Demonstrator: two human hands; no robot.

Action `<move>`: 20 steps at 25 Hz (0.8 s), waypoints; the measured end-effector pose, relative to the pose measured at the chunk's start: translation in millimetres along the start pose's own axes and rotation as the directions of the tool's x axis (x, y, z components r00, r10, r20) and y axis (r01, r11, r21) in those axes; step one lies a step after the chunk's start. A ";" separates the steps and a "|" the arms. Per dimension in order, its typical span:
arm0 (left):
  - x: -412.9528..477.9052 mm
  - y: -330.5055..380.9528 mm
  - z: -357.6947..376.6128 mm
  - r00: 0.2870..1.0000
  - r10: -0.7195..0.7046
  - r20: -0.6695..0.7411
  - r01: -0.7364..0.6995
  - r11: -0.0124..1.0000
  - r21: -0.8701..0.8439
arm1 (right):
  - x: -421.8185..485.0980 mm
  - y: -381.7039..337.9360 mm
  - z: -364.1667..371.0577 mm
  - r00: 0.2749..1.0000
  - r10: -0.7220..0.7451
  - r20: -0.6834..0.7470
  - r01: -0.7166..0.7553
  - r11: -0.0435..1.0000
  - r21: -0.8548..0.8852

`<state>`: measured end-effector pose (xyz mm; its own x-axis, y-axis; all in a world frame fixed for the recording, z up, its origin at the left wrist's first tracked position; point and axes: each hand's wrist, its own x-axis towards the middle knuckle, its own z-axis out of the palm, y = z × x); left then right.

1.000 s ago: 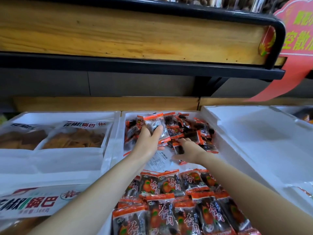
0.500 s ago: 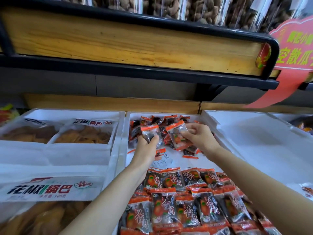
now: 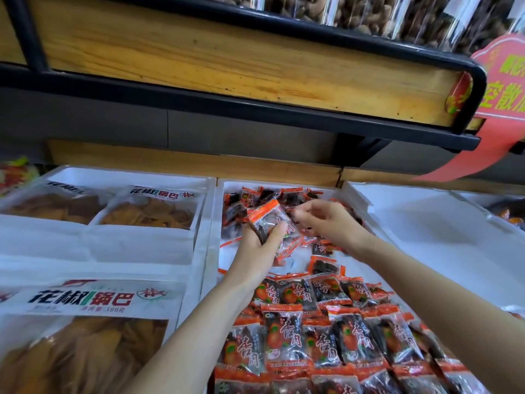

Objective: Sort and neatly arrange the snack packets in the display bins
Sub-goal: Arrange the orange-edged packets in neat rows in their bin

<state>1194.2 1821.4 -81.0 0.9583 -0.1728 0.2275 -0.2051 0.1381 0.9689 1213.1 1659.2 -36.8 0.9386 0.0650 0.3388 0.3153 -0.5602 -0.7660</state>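
Snack packets [image 3: 287, 339], orange-edged with dark fruit visible through clear film, lie in the middle white foam bin [image 3: 212, 240]. At the near end they sit in overlapping rows, printed faces up. At the far end a loose heap [image 3: 267, 196] lies jumbled against the back wall. Between the two groups a strip of bare bin floor shows, with a single packet [image 3: 324, 265] lying on it.

Left hand [image 3: 255, 248] is raised over the middle of this bin, fingers and thumb curled round a small stack of packets [image 3: 268, 223], which stands tilted above the palm. Right hand [image 3: 329, 220] is just beside it, fingers bent, fingertips at the upper right edge of the stack. Blur prevents telling whether it pinches a packet or only touches one.

The left-side bin [image 3: 127, 177] holds large clear bags of rice crust [image 3: 93, 331] with white printed headers. A white foam panel [image 3: 426, 237] lies to the right of the middle bin. Overhead runs a wooden shelf front [image 3: 227, 64] in a black metal frame, with clear containers of nuts [image 3: 369, 12] above it and a red sign [image 3: 502, 89] at its right end.
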 end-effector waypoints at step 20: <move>-3.3 -1.0 -4.0 0.987 -0.136 -0.085 0.134 0.990 -0.034 | -1.9 36.3 -4.3 0.987 0.015 -0.161 -0.068 0.940 -0.334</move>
<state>1192.0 1825.8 -83.1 0.9908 -0.1064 0.0842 -0.0681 0.1467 0.9868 1222.2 1635.3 -63.0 0.9084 -0.0767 0.4109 0.1855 -0.8069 -0.5608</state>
